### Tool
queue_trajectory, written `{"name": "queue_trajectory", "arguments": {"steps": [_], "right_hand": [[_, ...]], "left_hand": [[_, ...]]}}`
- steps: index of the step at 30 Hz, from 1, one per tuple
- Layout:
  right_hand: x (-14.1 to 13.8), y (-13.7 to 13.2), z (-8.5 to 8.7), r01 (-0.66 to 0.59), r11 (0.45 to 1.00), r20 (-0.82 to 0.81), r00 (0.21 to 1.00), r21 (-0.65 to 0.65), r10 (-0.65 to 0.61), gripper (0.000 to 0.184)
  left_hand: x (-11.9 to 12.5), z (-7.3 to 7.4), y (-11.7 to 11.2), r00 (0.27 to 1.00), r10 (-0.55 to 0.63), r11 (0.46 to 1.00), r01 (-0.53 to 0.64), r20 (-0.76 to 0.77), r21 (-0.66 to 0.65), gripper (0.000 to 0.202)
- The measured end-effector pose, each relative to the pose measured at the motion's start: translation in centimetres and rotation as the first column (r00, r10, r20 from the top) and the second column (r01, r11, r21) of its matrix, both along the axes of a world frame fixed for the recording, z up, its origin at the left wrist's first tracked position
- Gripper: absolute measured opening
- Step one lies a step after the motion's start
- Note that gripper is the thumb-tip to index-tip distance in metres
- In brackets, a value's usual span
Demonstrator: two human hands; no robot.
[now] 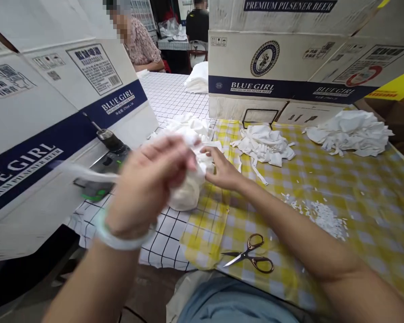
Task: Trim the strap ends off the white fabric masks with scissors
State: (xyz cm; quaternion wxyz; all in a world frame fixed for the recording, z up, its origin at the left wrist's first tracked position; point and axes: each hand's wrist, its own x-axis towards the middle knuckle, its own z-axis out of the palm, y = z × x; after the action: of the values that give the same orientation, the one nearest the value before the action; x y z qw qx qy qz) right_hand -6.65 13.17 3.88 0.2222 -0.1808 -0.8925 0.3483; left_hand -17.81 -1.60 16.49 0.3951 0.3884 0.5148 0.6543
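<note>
My left hand [151,179], smeared by motion, is raised over the table with its fingers pinched together. A thin white fabric strip [90,172] trails out to the left from behind it and seems to be held in it. My right hand [224,170] reaches to a heap of white cloth pieces [188,130], thumb and forefinger apart at its right side. Part of that heap is hidden behind my left hand. Nearer to me, a pair of scissors [247,255] with bronze-coloured handles lies spread on the yellow checked cloth.
A power drill [109,152] lies at the left by a beer carton [97,103]. Another carton [265,58] stands behind the table. More white cloth lies in a middle pile [264,146] and a right pile [350,132]. White scraps [323,217] are scattered nearby. Two people sit beyond.
</note>
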Motion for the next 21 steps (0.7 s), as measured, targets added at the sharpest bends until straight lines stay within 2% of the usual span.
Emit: {"name": "queue_trajectory", "arguments": {"steps": [1, 2, 4, 6, 7, 9, 12, 16, 18, 19, 20, 21], "right_hand": [[1.2, -1.1, -0.2, -0.058, 0.996, -0.078, 0.996, -0.074, 0.052, 0.061], [2.4, -2.0, -0.4, -0.118, 0.983, -0.143, 0.985, -0.143, 0.097, 0.058], [4.4, -3.3, -0.7, -0.182, 0.952, -0.170, 0.975, -0.247, 0.142, 0.035], [6.0, -3.7, -0.8, -0.129, 0.935, -0.090, 0.990, -0.330, 0.105, 0.014], [6.8, -3.5, -0.8, -0.079, 0.928, -0.051, 0.997, -0.363, 0.066, 0.013], [8.0, -2.9, -0.2, -0.002, 0.914, -0.039, 0.999, -0.406, -0.016, 0.012], [9.2, -1.7, 2.2, 0.040, 0.910, -0.190, 0.973, -0.413, -0.128, 0.008], [8.6, -0.3, 6.6, 0.147, 0.954, -0.357, 0.903, -0.263, -0.238, 0.006], [7.4, 0.7, 7.8, 0.183, 0.972, -0.349, 0.910, -0.145, -0.223, 0.006], [6.6, 1.4, 8.2, 0.157, 0.982, -0.305, 0.935, -0.103, -0.182, 0.005], [5.8, 2.2, 8.3, 0.098, 0.991, -0.245, 0.962, -0.090, -0.118, 0.005], [5.0, 3.1, 8.4, 0.017, 0.994, -0.186, 0.982, -0.110, -0.037, 0.004]], "left_hand": [[1.5, -2.0, -0.2, 0.985, -0.108, 0.989, 0.120, 0.133, -0.087, 0.010], [2.8, -3.8, -0.4, 0.963, -0.133, 0.978, 0.167, 0.236, -0.127, 0.011], [4.6, -6.5, -0.9, 0.911, -0.144, 0.956, 0.229, 0.386, -0.183, 0.013], [5.5, -8.0, -1.4, 0.887, -0.143, 0.947, 0.251, 0.439, -0.198, 0.015], [5.7, -8.2, -1.5, 0.880, -0.157, 0.943, 0.268, 0.448, -0.197, 0.016], [5.7, -7.9, -1.6, 0.873, -0.195, 0.934, 0.305, 0.446, -0.188, 0.017], [5.3, -6.5, -1.3, 0.888, -0.234, 0.928, 0.325, 0.395, -0.180, 0.017], [3.8, -4.7, -1.1, 0.954, -0.226, 0.942, 0.265, 0.195, -0.205, 0.019], [2.6, -4.0, -1.5, 0.959, -0.267, 0.929, 0.282, 0.092, -0.238, 0.022], [1.9, -3.6, -1.8, 0.952, -0.304, 0.919, 0.305, 0.045, -0.251, 0.023], [1.2, -3.3, -2.1, 0.944, -0.329, 0.913, 0.316, -0.007, -0.258, 0.024], [0.4, -3.0, -2.3, 0.954, -0.289, 0.936, 0.265, -0.078, -0.231, 0.025]]}}
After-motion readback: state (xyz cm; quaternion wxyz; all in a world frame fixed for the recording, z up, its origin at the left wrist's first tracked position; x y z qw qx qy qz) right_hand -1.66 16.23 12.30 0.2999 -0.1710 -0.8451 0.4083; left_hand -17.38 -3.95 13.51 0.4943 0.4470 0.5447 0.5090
